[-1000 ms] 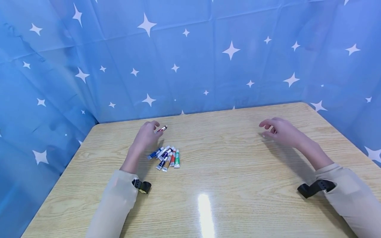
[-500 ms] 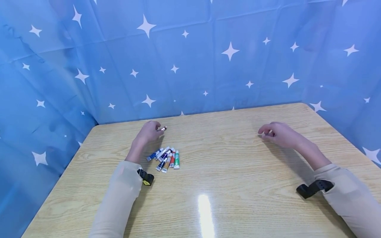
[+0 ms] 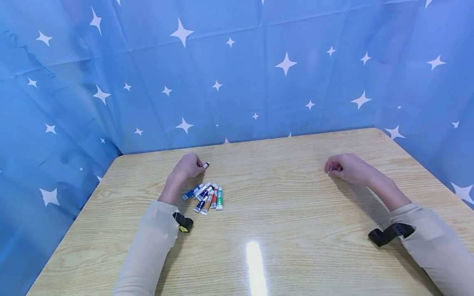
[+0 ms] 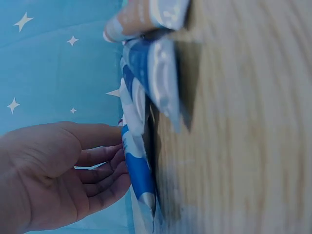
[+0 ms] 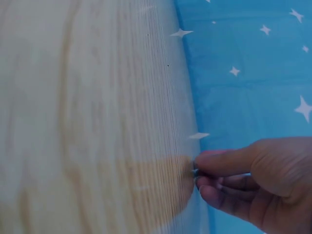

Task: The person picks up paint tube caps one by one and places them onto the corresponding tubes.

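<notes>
My left hand (image 3: 188,165) pinches a paint tube (image 3: 206,165) with a white-and-dark end near the table's far left; most of that tube is hidden by the hand. Just nearer lies a cluster of paint tubes, among them a green tube (image 3: 220,199), a red tube (image 3: 214,197), an ochre tube (image 3: 207,204) and a blue tube (image 4: 139,173). The left wrist view has these in front of the left fingers. On the far right, my right hand (image 3: 348,167) pinches a small object (image 5: 196,172) between thumb and fingertips; I cannot tell what it is.
A pale wood-grain table (image 3: 281,197) spans the view, with a glare streak near its front. Behind it and on the left hangs a blue star-patterned cloth (image 3: 237,74). Black wrist cameras sit on both sleeves.
My left hand has closed on the far paint tube, whose visible end has shifted slightly toward me. The right thumb and fingers have come together. The cluster of tubes lies as before.
</notes>
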Tool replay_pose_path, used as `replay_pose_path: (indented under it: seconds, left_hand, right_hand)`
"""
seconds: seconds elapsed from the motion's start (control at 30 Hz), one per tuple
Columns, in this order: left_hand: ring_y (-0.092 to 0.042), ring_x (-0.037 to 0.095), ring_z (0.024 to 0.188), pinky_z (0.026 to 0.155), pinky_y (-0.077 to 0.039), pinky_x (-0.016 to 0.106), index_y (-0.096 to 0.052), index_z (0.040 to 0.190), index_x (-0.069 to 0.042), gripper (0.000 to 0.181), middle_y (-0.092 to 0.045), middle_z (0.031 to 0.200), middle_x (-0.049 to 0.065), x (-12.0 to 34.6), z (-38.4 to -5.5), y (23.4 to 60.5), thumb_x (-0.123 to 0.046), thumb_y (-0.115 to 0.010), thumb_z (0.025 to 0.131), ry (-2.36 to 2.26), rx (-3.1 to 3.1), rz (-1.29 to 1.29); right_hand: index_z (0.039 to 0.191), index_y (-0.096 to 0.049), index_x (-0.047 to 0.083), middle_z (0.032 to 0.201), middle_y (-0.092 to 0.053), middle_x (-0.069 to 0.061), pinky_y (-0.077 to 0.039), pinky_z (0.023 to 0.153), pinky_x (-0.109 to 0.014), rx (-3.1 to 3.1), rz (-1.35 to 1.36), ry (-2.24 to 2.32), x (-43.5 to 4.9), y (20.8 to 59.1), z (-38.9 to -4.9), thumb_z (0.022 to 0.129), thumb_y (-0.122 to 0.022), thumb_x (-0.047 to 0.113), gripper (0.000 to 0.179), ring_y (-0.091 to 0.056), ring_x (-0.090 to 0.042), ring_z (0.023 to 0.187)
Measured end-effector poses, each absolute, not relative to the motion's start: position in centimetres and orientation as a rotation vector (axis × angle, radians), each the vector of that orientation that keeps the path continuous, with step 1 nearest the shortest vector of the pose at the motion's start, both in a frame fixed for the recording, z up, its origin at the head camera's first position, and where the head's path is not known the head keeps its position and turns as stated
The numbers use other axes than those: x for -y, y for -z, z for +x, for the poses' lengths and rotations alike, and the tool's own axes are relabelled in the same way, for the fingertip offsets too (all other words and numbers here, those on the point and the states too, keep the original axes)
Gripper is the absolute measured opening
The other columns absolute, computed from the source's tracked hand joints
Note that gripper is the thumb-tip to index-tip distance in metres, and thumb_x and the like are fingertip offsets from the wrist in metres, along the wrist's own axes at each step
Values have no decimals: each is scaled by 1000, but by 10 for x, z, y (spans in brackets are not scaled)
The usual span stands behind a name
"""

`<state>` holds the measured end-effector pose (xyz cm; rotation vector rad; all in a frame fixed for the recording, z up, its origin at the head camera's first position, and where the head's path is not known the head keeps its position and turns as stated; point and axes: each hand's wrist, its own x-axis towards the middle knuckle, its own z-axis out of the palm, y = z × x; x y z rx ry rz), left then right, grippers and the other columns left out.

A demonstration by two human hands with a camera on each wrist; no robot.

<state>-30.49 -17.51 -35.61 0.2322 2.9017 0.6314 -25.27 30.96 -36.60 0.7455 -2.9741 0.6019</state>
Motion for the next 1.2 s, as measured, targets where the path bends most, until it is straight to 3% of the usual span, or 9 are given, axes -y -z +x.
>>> replay_pose_path:
  seconds: [0.17, 0.27, 0.4, 0.6, 0.77, 1.2]
  left_hand:
    - [-38, 11, 55, 53, -31, 25, -66, 74, 0, 20, -42, 58, -2, 176, -304, 357, -6, -67, 93, -678, -2872, 267]
    - [-42, 12, 58, 55, -35, 25, -66, 79, -1, 17, -48, 64, -1, 175, -301, 357, -7, -67, 94, -731, -2870, 259]
    - [-52, 17, 71, 63, -44, 27, -68, 95, 1, 11, -61, 83, 7, 172, -295, 355, -10, -68, 96, -798, -2905, 240]
    - [-56, 22, 82, 71, -49, 32, -65, 106, 2, 15, -63, 97, 13, 162, -280, 348, -10, -67, 97, -873, -2973, 295]
    - [-58, 22, 83, 72, -51, 32, -63, 105, 1, 14, -63, 96, 12, 153, -268, 343, -9, -67, 96, -993, -2954, 392]
    - [-62, 18, 80, 70, -54, 28, -64, 101, 1, 12, -65, 91, 9, 119, -234, 324, -5, -71, 94, -1066, -2966, 748]
  right_hand:
    - [89, -69, 5, 79, -65, 4, -46, 63, -32, 2982, 724, -613, -309, 366, -252, 92, -72, 3, 4, -56, -12, 71]
    - [90, -69, 3, 80, -66, 2, -47, 63, -31, 2972, 707, -638, -307, 364, -251, 93, -71, 4, 3, -59, -12, 71]
    - [93, -68, 1, 81, -67, 0, -50, 63, -31, 2933, 695, -652, -302, 360, -250, 94, -69, 5, 4, -61, -14, 73]
    - [96, -69, 2, 82, -68, -2, -51, 63, -29, 2858, 707, -677, -288, 349, -243, 95, -69, 5, 3, -62, -14, 73]
    - [98, -69, 3, 84, -70, -4, -53, 62, -27, 2781, 739, -706, -274, 342, -236, 95, -69, 5, 4, -62, -12, 70]
    - [96, -71, 8, 81, -68, 6, -54, 64, -18, 2513, 887, -804, -231, 324, -210, 90, -75, 0, 11, -65, -6, 71]
